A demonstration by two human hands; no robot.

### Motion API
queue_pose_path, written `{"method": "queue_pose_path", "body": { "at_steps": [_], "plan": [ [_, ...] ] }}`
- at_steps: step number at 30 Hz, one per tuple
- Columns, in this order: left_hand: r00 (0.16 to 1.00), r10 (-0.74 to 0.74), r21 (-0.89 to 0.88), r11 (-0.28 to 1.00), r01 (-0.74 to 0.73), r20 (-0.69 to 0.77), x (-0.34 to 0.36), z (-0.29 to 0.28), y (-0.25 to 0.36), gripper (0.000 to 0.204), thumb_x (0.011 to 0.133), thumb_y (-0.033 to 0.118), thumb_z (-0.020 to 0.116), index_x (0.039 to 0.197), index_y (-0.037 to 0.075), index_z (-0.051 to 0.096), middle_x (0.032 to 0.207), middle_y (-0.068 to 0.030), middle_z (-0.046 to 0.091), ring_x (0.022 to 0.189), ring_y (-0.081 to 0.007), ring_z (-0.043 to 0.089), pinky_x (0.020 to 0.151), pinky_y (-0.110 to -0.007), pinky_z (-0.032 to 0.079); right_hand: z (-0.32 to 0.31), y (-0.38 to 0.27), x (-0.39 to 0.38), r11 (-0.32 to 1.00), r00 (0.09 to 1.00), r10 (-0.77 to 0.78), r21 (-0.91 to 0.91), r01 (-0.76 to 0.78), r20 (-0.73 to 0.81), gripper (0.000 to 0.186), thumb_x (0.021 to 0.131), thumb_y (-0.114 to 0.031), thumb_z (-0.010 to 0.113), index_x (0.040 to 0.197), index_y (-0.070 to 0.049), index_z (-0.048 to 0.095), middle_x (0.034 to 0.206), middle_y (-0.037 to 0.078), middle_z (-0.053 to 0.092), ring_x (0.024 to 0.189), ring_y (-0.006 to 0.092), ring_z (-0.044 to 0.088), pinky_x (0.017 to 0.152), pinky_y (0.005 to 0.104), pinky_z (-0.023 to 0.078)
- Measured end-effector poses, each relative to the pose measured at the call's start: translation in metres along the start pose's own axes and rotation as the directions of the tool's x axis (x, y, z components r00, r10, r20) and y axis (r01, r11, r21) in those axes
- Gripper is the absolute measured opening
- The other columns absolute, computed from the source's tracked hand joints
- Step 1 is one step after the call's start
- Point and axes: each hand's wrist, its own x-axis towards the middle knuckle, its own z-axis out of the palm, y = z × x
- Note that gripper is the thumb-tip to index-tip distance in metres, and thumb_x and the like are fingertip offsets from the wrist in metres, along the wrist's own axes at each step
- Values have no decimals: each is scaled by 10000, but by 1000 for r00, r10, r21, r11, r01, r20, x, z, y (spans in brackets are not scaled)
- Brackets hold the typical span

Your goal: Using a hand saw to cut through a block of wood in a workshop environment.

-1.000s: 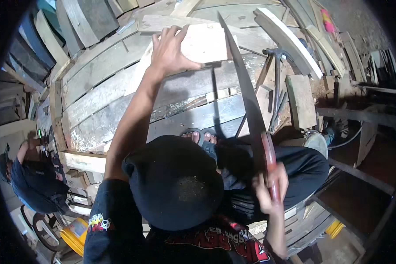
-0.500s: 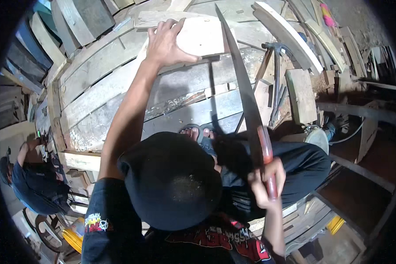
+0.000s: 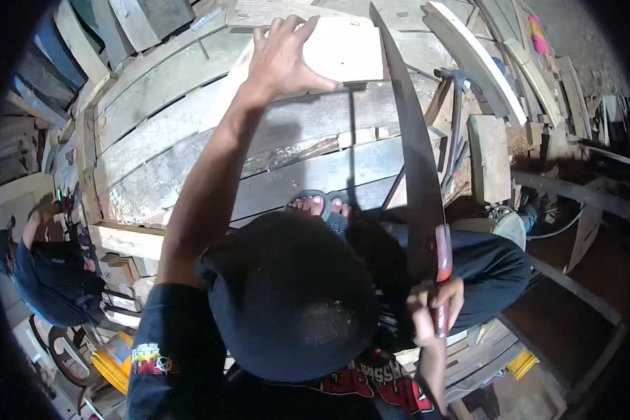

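Observation:
My left hand (image 3: 281,63) grips the left end of a pale wooden board (image 3: 348,52), with the fingers over its far side and the thumb along its near edge. The board lies on weathered planks (image 3: 308,129). In my right hand (image 3: 435,306) is the reddish handle of a long handsaw (image 3: 418,164). Its blade points away from me, and the far part runs along the board's right end. Whether the teeth touch the wood I cannot tell.
A hammer (image 3: 458,105) lies right of the saw, near a wood block (image 3: 491,157) and a long pale timber (image 3: 477,66). Boards lean at the far left. Another person (image 3: 45,262) sits at the left, near a yellow bucket (image 3: 112,360). My sandalled feet (image 3: 322,203) are on the planks.
The whole view has shifted, so board and hands appear farther right. The saw has drawn back slightly toward me along the board's right end. My left hand keeps its hold.

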Motion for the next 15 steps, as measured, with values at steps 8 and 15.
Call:
{"method": "queue_pose_path", "body": {
  "at_steps": [8,15],
  "plan": [
    [1000,-13,-36,999,14,11,-17,8,25,1316,443,629,922,1566,59,541,1428,-213,591,1348,-380,535,1131,-572,343,61,-17,241,989,991,-110,-90,116,75,515,962,-41,726,1434,-12,523,1239,90,610,1114,177,604,986,324,516],
    [993,-76,37,997,73,89,-8,-12,0,1276,464,612,903,1569,84,545,1401,-185,598,1326,-367,534,1106,-555,357,-2,-28,23,999,998,-21,-49,23,54,298,867,89,683,920,-101,461,768,-29,487,713,64,464,706,254,448]
  ]
}}
